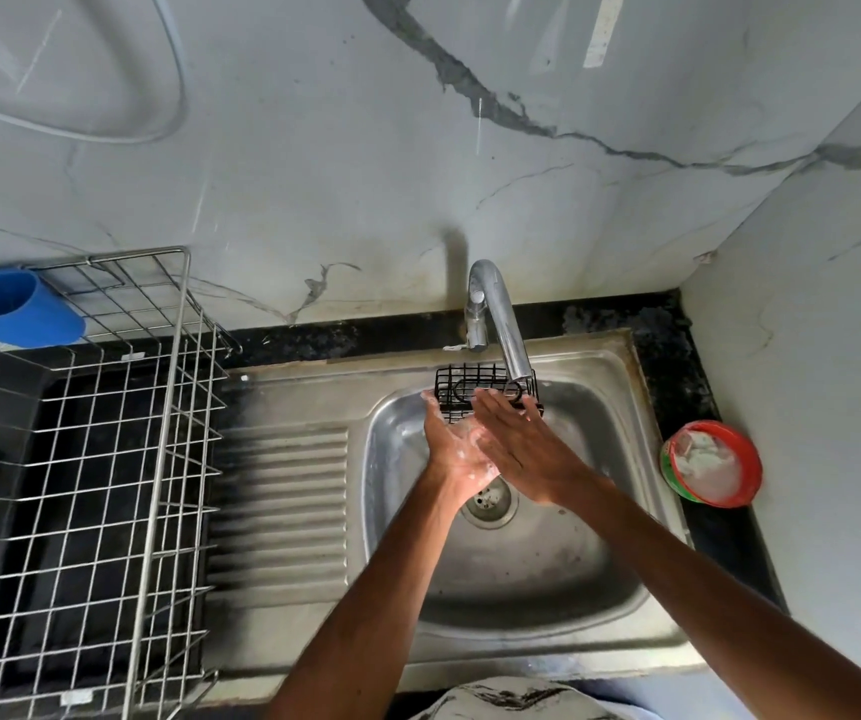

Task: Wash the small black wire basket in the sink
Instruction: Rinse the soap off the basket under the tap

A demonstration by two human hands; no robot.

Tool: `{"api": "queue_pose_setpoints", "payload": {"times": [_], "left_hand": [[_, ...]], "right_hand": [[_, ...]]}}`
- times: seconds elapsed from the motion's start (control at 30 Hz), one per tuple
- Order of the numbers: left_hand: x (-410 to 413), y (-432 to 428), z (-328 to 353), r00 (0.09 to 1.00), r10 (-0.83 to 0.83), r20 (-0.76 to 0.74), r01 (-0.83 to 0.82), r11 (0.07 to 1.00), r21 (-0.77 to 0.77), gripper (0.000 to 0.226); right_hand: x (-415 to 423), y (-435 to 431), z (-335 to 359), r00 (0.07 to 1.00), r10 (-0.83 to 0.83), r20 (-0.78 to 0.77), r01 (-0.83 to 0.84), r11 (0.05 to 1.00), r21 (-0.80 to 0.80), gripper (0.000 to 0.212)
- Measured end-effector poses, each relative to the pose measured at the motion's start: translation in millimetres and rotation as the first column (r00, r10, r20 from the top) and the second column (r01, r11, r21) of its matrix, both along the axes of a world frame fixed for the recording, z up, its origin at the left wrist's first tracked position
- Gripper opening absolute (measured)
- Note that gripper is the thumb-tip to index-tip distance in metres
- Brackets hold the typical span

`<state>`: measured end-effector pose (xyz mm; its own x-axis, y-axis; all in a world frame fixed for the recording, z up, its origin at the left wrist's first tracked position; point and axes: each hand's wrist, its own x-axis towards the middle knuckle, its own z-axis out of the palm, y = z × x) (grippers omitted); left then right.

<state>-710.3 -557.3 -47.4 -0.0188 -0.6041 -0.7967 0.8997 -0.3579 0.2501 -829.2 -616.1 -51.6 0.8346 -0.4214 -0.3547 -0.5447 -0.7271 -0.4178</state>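
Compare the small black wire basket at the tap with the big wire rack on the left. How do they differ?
Colour: the black wire basket is dark, while the wire rack is bare silver metal.
Size: the basket is far smaller than the rack.
Place: the basket is at the back of the sink under the tap; the rack stands left of the sink.
Both are open wire grids.

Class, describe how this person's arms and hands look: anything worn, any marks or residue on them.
Both arms are bare up to the frame edge: no sleeves, gloves, watch or rings are visible. White soap suds cling to the palm of the left hand; the right hand shows none. A white garment with dark markings shows at the bottom edge.
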Motion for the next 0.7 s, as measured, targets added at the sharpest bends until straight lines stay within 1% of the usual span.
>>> {"api": "queue_pose_setpoints", "payload": {"times": [0.07, 0.17, 0.2, 0.27, 0.3, 0.33, 0.37, 0.43, 0.47, 0.53, 0.6, 0.63, 0.7], "left_hand": [[0.1, 0.3, 0.1, 0.997, 0.072, -0.014, -0.072, 0.997, 0.018, 0.110], [0.1, -0.2, 1.0, 0.980, 0.156, -0.126, -0.162, 0.986, -0.042, 0.114], [1.2, -0.2, 0.1, 0.970, 0.168, -0.173, -0.182, 0.981, -0.067, 0.117], [5.5, -0.3, 3.1, 0.958, 0.184, -0.221, -0.204, 0.976, -0.073, 0.119], [7.6, -0.5, 3.6, 0.959, 0.189, -0.210, -0.206, 0.977, -0.058, 0.119], [9.0, -0.6, 3.6, 0.957, 0.199, -0.210, -0.214, 0.975, -0.051, 0.117], [9.9, -0.3, 4.8, 0.954, 0.220, -0.206, -0.231, 0.973, -0.030, 0.113], [9.2, 0.4, 6.9, 0.956, 0.256, -0.147, -0.259, 0.966, -0.005, 0.104], [7.8, 0.3, 6.5, 0.964, 0.242, -0.109, -0.244, 0.970, -0.006, 0.101], [3.8, 0.1, 10.3, 0.976, 0.217, -0.017, -0.217, 0.976, 0.014, 0.093], [0.2, 0.3, 10.5, 0.975, 0.209, 0.079, -0.214, 0.975, 0.056, 0.079], [0.1, 0.4, 7.2, 0.976, 0.186, 0.116, -0.195, 0.978, 0.071, 0.075], [1.3, 4.1, 3.8, 0.982, 0.115, 0.148, -0.125, 0.990, 0.065, 0.080]], "right_hand": [[9.8, -4.8, 0.9, 1.000, 0.018, 0.022, -0.019, 0.999, 0.042, 0.105], [24.4, -11.3, -1.3, 0.998, 0.024, 0.053, -0.031, 0.990, 0.139, 0.105], [29.7, -12.7, -0.9, 0.998, 0.030, 0.054, -0.038, 0.985, 0.168, 0.103], [38.5, -14.4, -0.3, 0.998, 0.061, 0.035, -0.066, 0.981, 0.183, 0.090], [41.0, -14.6, -0.5, 0.997, 0.076, 0.031, -0.080, 0.980, 0.181, 0.085], [42.4, -14.4, -1.3, 0.996, 0.081, 0.037, -0.086, 0.980, 0.180, 0.087], [42.1, -14.3, -2.9, 0.995, 0.082, 0.049, -0.089, 0.979, 0.181, 0.093], [40.0, -13.5, -5.1, 0.994, 0.088, 0.059, -0.097, 0.981, 0.169, 0.104], [39.9, -12.6, -4.7, 0.994, 0.096, 0.061, -0.105, 0.981, 0.161, 0.103], [42.1, -10.2, -0.5, 0.993, 0.102, 0.059, -0.110, 0.981, 0.162, 0.095], [46.5, -11.1, 2.6, 0.994, 0.100, 0.039, -0.106, 0.978, 0.180, 0.081], [48.9, -13.8, 2.1, 0.994, 0.109, 0.028, -0.113, 0.977, 0.179, 0.076], [53.0, -21.1, -3.2, 0.990, 0.143, 0.005, -0.143, 0.983, 0.118, 0.076]]}}
